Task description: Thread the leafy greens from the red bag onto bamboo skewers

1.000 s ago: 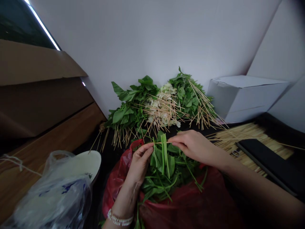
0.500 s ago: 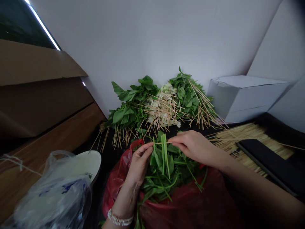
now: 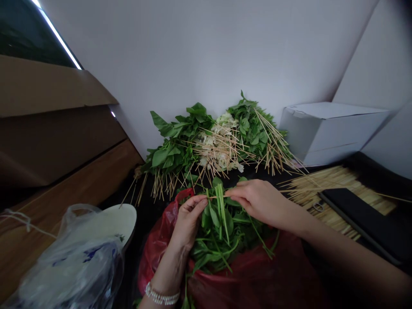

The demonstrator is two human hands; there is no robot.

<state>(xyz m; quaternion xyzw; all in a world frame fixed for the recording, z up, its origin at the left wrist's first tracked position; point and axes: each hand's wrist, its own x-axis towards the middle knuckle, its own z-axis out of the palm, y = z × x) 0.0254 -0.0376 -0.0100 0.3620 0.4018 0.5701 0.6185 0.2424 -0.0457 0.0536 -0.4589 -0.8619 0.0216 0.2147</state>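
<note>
The right grip (image 3: 259, 204) pinches a thin bamboo skewer (image 3: 233, 192) above the light, soft leafy greens (image 3: 219, 236) in a red plastic bag (image 3: 257, 270), best held by their stems; the left grip (image 3: 188, 223) curls beside them, its hold unclear.

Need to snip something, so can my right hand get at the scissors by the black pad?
Probably yes, once it lets go of the skewer. Your right hand pinches that skewer, and the scissors lie close by on the scattered skewers, with nothing solid between them.
</note>
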